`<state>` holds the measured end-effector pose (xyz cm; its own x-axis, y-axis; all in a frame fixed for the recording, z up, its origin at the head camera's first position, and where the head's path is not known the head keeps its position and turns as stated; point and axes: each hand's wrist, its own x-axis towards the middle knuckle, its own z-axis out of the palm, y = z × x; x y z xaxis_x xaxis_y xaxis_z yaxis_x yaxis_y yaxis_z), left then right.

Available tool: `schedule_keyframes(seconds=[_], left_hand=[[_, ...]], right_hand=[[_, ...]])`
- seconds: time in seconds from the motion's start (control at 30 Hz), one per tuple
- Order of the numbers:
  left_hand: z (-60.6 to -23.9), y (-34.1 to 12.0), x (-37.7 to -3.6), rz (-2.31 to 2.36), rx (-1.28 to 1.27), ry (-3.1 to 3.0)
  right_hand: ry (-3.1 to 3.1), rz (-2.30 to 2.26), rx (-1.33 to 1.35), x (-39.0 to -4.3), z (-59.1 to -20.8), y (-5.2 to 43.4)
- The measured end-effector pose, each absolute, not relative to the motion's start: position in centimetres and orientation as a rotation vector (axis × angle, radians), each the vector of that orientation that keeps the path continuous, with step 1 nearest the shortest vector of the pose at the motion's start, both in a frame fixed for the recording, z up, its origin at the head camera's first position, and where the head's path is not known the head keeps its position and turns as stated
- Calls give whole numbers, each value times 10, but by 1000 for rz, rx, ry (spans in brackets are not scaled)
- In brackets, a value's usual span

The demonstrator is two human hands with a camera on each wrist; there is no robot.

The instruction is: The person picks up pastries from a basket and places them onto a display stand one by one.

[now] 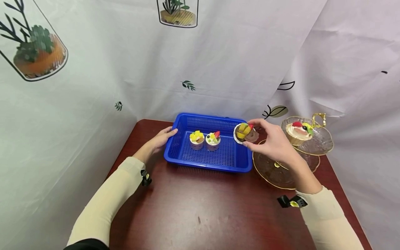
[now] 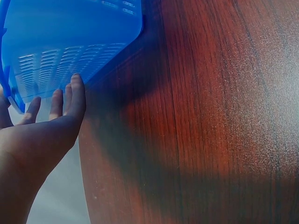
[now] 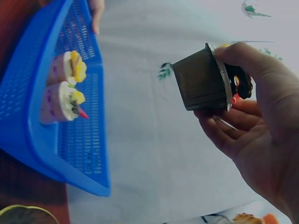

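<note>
Head view: the right grip (image 1: 275, 141) pinches a dark, tapered, fruit-topped cup (image 1: 242, 132) over the right end of the blue plastic basket (image 1: 226, 152); left wrist: the left grip (image 2: 44, 139) holds the basket; right wrist: the cup seems light, stiff, best held by its rim.

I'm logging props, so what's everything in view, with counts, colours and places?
Table: one, reddish, centre below.
Basket: one, blue, on the table.
Dessert cups: two, pale pink with fruit, in the basket.
Tiered stand: one, clear, gold-edged, table's right side.
Cream dessert: one, pale, colourful topping, stand's upper plate.
Dark dessert cup: one, brownish, in the right hand.
Cloth: count unclear, whitish with plant prints, behind table.
Wrist devices: two, black and yellow, one per wrist.
Sleeves: two, cream, both arms.
Left hand: one, bare, on basket's left rim.
Right hand: one, bare, holding the dark dessert cup.
</note>
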<state>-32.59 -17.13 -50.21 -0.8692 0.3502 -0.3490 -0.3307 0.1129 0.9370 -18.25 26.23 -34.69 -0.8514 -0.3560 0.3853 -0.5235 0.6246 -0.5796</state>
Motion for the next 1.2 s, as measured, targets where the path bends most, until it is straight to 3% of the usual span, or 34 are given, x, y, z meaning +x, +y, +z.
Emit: schedule_keyframes(seconds=[0.6,1.2], left_hand=[[-499,-170,-324,1804,42,1887],[-502,-172,-325,1794,27,1905]], right_hand=[[-2448,950,593,-155,-315,301],[-2335,1035,535,-141,-308,334]])
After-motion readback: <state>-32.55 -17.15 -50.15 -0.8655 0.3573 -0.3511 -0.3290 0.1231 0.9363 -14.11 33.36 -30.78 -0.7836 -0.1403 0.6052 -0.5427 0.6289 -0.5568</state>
